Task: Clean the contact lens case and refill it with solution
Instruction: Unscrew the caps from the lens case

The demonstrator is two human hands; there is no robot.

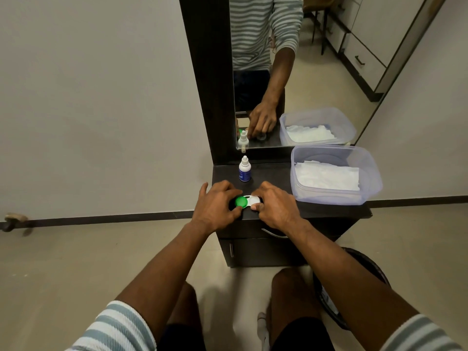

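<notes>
Head view: our left hand (215, 207) grips the green cap (240, 201) of the contact lens case (249, 201) at the dresser top's (278, 173) front edge; our right hand (274, 205) pinches its white end. We should pin the base flat while twisting.

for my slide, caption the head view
Both hands, left hand and right hand, grip a contact lens case beside solution bottle.

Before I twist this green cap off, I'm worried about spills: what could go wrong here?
The lens case sits near the front edge of the dark cabinet top, so a hard twist by the left hand on the green cap might slide it off. The solution bottle stands just behind the fingers; the right hand could knock it over.
</notes>
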